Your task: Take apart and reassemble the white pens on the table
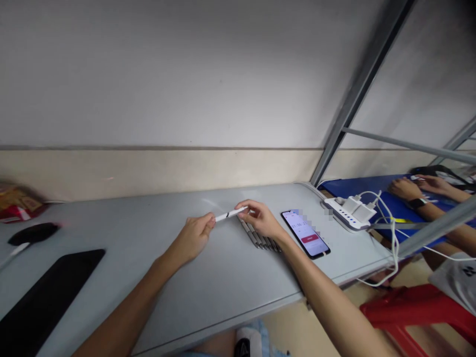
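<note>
A thin white pen (229, 215) is held level just above the grey table (148, 277). My left hand (193, 238) pinches its left end with fingers closed. My right hand (260, 218) pinches its right end, fingers curled. Under my right hand several grey pens (260, 239) lie side by side on the table. A phone (305, 233) with a lit screen lies flat just right of my right wrist.
A white power strip (347, 213) with chargers and white cables sits at the table's right end. A black pad (44, 297) and black mouse (33, 232) lie at left. A metal frame post (349, 109) rises at right. Another person's hands (416, 188) rest on a blue surface; a red stool (416, 307) stands below.
</note>
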The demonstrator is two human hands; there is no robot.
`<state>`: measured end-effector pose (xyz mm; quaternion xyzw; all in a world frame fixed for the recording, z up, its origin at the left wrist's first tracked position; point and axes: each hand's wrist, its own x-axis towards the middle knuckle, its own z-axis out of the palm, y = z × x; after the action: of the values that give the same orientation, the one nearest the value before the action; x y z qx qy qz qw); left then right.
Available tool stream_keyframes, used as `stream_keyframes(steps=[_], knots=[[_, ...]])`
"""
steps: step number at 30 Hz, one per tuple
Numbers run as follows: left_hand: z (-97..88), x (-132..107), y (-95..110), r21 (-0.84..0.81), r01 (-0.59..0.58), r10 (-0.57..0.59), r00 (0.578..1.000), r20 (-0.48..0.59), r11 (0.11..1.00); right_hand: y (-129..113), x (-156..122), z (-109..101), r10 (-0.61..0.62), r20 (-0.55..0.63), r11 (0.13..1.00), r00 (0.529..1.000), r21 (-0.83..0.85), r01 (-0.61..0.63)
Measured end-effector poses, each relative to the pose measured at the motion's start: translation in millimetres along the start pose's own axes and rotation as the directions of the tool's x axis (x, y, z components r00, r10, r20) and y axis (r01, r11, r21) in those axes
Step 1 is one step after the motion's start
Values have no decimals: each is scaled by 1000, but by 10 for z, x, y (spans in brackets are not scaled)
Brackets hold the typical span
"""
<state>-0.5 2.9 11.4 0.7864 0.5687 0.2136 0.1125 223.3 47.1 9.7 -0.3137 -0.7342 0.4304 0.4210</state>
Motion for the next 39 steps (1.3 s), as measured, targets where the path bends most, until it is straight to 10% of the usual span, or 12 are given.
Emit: stream_keyframes(steps=[24,39], knots=[[107,-9,-64,148,-72,82,995,-64,986,162,15,-11,101,33,988,994,-125,-96],[116,-8,-87,178,-65,78,995,-68,982,193,27,-14,-148,-17,888,989,-443,125]])
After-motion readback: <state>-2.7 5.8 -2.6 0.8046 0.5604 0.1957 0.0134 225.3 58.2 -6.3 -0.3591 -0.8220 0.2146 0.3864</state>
